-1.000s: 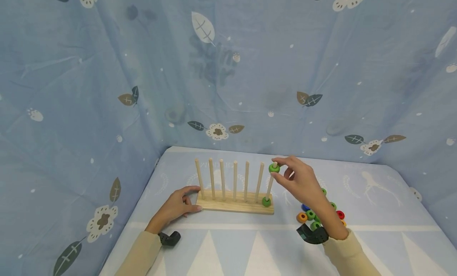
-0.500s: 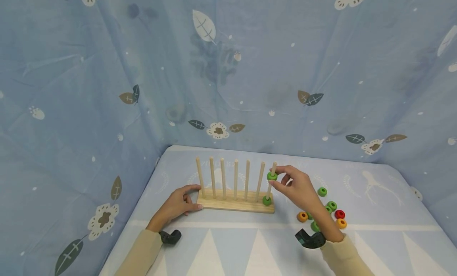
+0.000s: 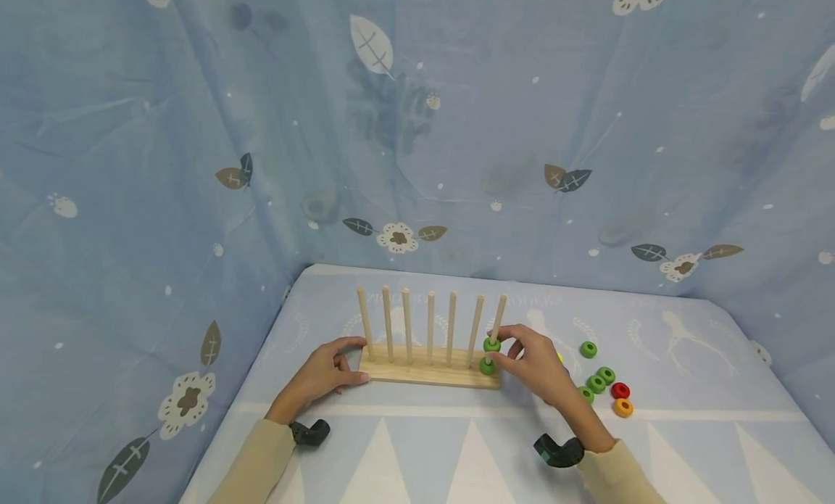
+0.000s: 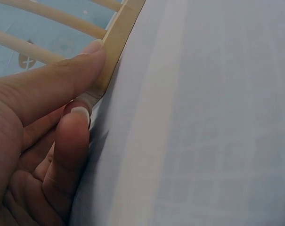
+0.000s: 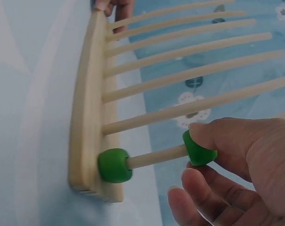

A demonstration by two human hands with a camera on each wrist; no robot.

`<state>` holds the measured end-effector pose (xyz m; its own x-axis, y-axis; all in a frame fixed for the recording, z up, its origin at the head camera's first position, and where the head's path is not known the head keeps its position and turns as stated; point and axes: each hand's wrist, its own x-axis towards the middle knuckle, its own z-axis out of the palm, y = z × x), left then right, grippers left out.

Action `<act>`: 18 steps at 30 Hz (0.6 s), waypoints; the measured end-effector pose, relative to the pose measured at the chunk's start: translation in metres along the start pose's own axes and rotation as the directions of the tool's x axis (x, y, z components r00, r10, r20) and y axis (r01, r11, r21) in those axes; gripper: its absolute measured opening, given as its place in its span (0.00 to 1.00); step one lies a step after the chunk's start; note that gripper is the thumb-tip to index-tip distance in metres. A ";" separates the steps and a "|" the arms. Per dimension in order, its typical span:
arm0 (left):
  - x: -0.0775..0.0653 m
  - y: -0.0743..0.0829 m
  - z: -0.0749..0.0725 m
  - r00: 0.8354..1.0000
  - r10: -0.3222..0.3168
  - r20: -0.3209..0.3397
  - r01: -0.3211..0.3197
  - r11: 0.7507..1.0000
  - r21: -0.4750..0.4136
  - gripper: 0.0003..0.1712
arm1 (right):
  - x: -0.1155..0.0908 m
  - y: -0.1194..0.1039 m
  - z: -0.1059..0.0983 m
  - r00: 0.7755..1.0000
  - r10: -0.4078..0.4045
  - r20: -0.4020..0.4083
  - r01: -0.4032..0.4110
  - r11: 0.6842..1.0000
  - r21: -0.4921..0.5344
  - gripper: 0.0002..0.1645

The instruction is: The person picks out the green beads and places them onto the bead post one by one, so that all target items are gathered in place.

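A wooden peg rack (image 3: 417, 375) with several upright pegs stands on the table in the head view. My left hand (image 3: 321, 376) grips the left end of its base, thumb at the front; in the left wrist view the thumb lies on the base's corner. Thumb and fingers of my right hand (image 3: 538, 365) pinch a green bead (image 5: 201, 149) threaded on the rightmost peg, low down in the head view. Beneath it, another green bead (image 5: 115, 165) sits at the foot of the same peg, and the right wrist view shows a short gap between the two.
Loose green beads (image 3: 596, 384), a red bead (image 3: 620, 391) and an orange bead (image 3: 623, 407) lie on the table right of my right hand. A bit of yellow (image 3: 560, 357) shows behind that hand. A patterned blue cloth (image 3: 457, 163) hangs behind the table.
My right hand has slid the pinched green bead down the rightmost peg, from its top to close above the lower bead. My left hand keeps its place on the base.
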<state>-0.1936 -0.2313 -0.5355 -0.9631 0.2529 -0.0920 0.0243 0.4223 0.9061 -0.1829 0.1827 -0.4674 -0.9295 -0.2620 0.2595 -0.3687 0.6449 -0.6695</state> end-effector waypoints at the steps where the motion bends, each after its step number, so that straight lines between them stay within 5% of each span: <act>1: 0.000 0.000 0.000 1.000 0.001 0.001 -0.001 1.000 -0.002 0.42 | 0.000 0.002 0.002 1.000 -0.002 0.007 0.002 1.000 0.001 0.20; 18: -0.002 0.002 -0.001 1.000 0.007 -0.003 -0.007 1.000 0.010 0.42 | -0.007 0.018 0.018 0.996 0.072 0.060 -0.073 0.997 0.010 0.19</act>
<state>-0.1917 -0.2315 -0.5329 -0.9637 0.2534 -0.0844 0.0338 0.4291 0.9026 -0.1830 0.1835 -0.4940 -0.9514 -0.2578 0.1681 -0.3001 0.6551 -0.6934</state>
